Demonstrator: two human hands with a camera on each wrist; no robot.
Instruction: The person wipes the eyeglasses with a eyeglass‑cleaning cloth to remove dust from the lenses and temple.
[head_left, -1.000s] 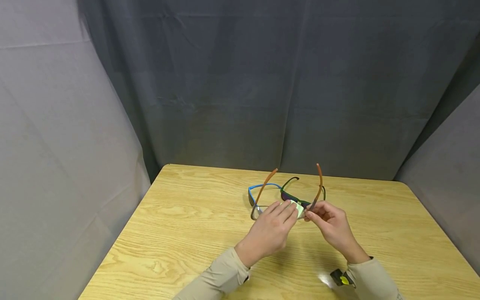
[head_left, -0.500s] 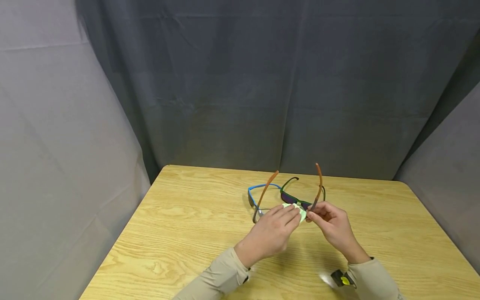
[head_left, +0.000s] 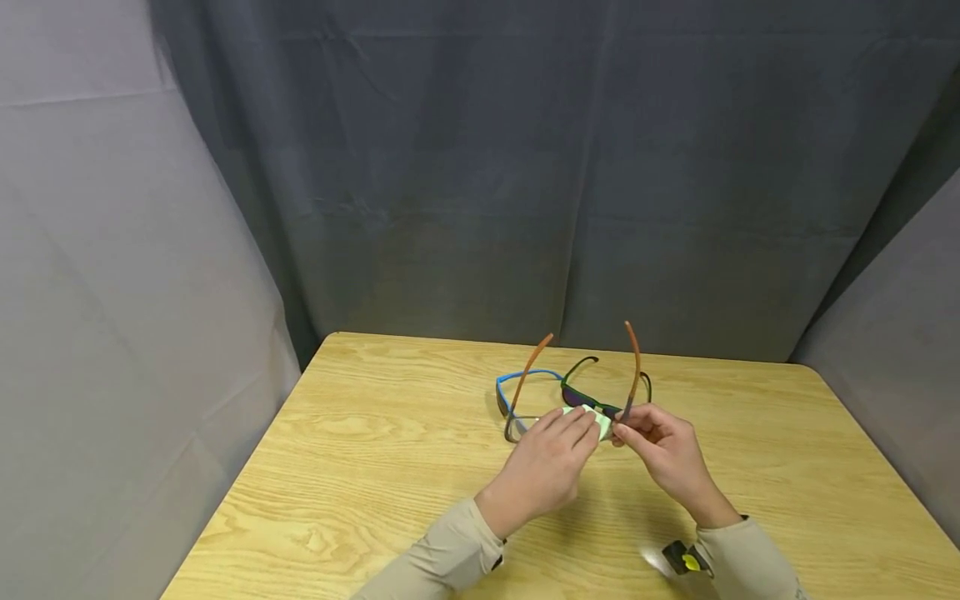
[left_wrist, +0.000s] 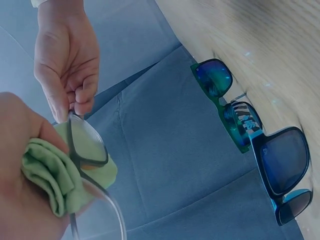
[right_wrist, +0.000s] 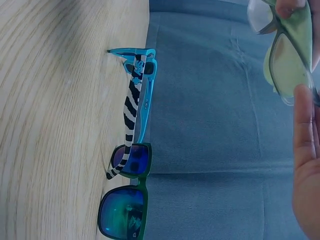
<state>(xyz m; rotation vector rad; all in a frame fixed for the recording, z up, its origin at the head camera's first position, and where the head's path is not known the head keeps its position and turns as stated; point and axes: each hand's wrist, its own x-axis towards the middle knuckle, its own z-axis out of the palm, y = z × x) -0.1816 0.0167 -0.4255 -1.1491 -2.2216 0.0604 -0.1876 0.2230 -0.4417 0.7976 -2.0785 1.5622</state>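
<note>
Clear-lensed eyeglasses with brown-orange temples [head_left: 634,354] are held above the wooden table, temples pointing up and away. My right hand [head_left: 663,454] pinches the frame's right end near the hinge. A light green cloth [head_left: 604,427] lies under the fingers of my left hand [head_left: 543,467], over the right lens. Seen from the left wrist, the bunched cloth [left_wrist: 50,175] sits between thumb and fingers and shows on both sides of the frame [left_wrist: 75,145]. From the right wrist, green shows through the lens [right_wrist: 287,65], with a right fingertip at its rim.
Behind the hands, blue-framed sunglasses [head_left: 501,392] and green-framed sunglasses [head_left: 581,397] stand unfolded on the table [head_left: 360,450]. A zebra-striped temple [right_wrist: 131,107] crosses between them. A dark grey curtain [head_left: 450,183] hangs beyond the table, with pale cloth at both sides.
My left hand and the cloth have shifted slightly to the right along the lens. The eyeglasses rock a little, the right temple tip drifting left. The right hand keeps its pinch.
</note>
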